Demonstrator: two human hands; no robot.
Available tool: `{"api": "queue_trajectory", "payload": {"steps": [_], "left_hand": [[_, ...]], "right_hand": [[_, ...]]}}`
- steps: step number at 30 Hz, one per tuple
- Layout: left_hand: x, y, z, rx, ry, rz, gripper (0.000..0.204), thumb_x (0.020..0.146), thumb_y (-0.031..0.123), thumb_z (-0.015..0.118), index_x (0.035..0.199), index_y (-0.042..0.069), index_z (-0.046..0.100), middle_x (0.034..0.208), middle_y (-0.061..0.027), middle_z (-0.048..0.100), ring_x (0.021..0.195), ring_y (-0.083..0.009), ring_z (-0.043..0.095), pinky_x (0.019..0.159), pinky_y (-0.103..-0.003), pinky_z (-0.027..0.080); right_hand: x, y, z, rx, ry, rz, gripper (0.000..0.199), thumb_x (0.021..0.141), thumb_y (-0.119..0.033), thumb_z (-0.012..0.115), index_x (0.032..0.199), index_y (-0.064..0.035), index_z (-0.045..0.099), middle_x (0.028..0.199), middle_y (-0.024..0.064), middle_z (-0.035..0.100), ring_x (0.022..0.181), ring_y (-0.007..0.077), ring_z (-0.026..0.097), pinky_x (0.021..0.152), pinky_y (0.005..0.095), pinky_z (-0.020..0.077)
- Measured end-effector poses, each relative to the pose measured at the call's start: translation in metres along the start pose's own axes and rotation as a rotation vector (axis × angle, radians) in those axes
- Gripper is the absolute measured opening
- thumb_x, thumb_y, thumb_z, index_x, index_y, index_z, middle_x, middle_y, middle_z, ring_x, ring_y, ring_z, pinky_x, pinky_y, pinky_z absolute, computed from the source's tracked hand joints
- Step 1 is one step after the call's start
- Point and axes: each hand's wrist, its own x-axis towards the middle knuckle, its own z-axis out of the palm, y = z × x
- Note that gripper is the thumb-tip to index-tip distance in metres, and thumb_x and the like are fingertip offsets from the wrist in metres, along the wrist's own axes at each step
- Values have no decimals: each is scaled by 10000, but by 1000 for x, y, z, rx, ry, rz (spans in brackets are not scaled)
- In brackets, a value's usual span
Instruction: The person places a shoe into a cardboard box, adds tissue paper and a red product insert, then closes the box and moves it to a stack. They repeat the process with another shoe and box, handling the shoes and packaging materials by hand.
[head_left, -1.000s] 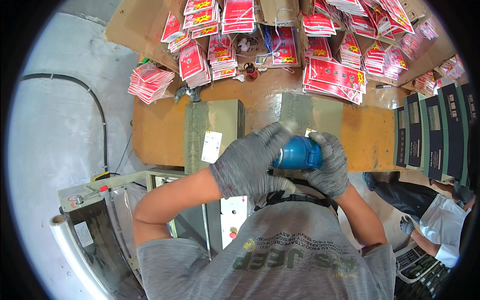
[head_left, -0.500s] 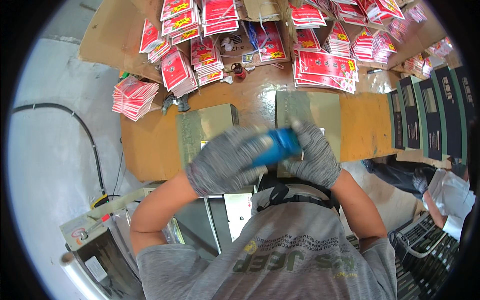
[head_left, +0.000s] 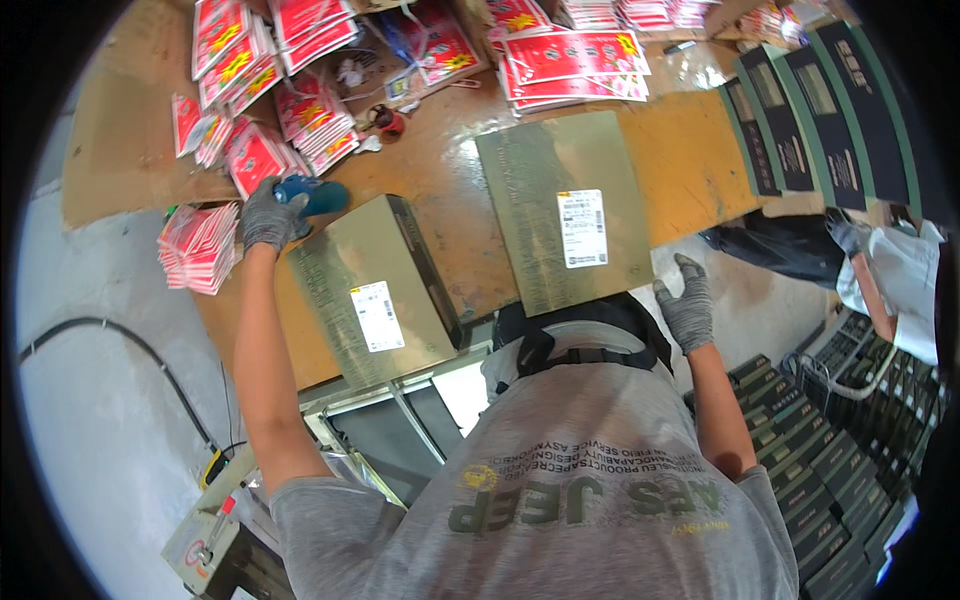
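My left hand (head_left: 265, 215), in a grey glove, is stretched out to the left and closed around a blue tool (head_left: 318, 196), which sits at the far left corner of a flat brown carton (head_left: 385, 250) bearing a white label. My right hand (head_left: 686, 306), also gloved, hovers with fingers spread and nothing in it, just off the near right corner of a second labelled brown carton (head_left: 540, 180). Both cartons lie side by side on an orange-brown worktable (head_left: 690, 160).
Stacks of red packets (head_left: 575, 60) cover the far side of the table, and more sit at the left (head_left: 200, 245). Dark flat boxes (head_left: 830, 110) line the right end, with more stacked below (head_left: 830, 480). Another person's gloved hand (head_left: 848, 232) works at the right. A black cable (head_left: 120, 335) crosses the grey floor.
Both hands held the blue tool together in front of my chest. Now my left hand alone has carried it out to the left carton's far corner, and my right hand has let go and dropped away.
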Motion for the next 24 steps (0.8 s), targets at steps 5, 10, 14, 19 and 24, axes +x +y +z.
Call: {"api": "queue_trajectory", "payload": {"steps": [5,10,14,19,24], "left_hand": [[36,-54,48,-242,46,-46,794,754,303,881,1429,58,542,1277,-211,668,1172,-351,651,1020,-416,511],[43,-43,45,-190,-45,-21,936,754,286,888,1525,39,419,1387,-218,601,1229,-348,620,1051,-398,495],[14,-13,39,101,173,0,972,777,336,870,1555,44,366,1397,-218,588,1282,-374,579,1098,-423,449],[-81,81,54,-354,384,254,656,884,317,767,1434,41,539,1342,-207,611,1231,-371,590,1079,-417,450],[-196,191,123,-561,-164,243,555,935,436,687,1270,7,575,1219,-253,644,1117,-417,644,976,-483,505]], "right_hand": [[-14,12,18,47,-70,112,600,861,-272,730,1346,43,571,1325,282,585,1249,418,564,1096,458,440],[-4,4,34,80,-109,111,572,923,-314,684,1344,57,571,1314,292,593,1243,428,566,1085,463,443],[11,-15,46,139,-115,110,634,972,-356,619,1398,98,500,1294,319,592,1223,447,567,1070,475,442],[37,-17,71,234,-21,39,665,1024,-391,512,1436,125,432,1269,353,594,1217,460,570,1074,478,435],[55,-13,85,186,-60,114,507,1048,-422,444,1338,-19,547,1187,296,651,1091,463,631,954,519,490]]}}
